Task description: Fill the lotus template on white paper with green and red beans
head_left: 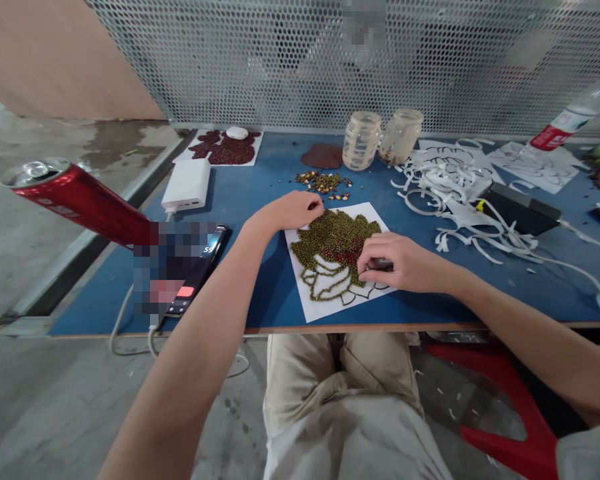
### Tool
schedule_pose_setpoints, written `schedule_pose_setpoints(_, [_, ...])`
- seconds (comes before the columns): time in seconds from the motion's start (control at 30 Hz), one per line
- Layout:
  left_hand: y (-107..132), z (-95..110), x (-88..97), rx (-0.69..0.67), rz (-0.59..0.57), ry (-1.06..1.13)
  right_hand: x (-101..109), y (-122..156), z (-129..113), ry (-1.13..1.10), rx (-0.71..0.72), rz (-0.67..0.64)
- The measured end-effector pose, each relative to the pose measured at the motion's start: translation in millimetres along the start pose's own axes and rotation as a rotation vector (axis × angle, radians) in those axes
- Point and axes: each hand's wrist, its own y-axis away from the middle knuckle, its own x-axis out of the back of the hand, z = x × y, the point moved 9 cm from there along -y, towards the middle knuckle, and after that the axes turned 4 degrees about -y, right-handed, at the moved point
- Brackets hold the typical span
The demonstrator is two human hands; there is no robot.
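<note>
A white sheet of paper (306, 308) lies in front of me, its outline drawing largely covered with green mung beans (330, 230) and a patch of dark red beans (341, 252). White parts with black lines show at its lower edge. My left hand (299, 210) rests at the sheet's upper left corner, fingers curled together, just below a loose pile of mixed beans (325, 181). Over the right side of the design, my right hand (387, 261) has thumb and fingertips pinched close to the beans. Whatever either hand may hold is too small or hidden to make out.
Two jars (361, 141), a red bean picture (225, 147), a power bank (187, 184), a phone (200, 267) and a red can (87, 203) stand or lie around. Paper strips (443, 183), a black box (523, 208) and a bottle (573, 117) occupy the right.
</note>
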Motion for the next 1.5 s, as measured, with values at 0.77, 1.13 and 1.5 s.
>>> schedule_pose_setpoints(0.77, [-1, 3, -0.4, -0.015, -0.022, -0.067, 111, -85, 70, 0.294, -0.183, 0.314])
schedule_pose_setpoints(1.13, [-2, -3, -2.9, -0.034, 0.000, -0.053, 82, -149, 123, 0.618, -0.217, 0.122])
schedule_pose_setpoints(1.5, [-3, -5, -3.5, -0.030, 0.005, -0.045, 77, -160, 134, 0.635, -0.212, -0.006])
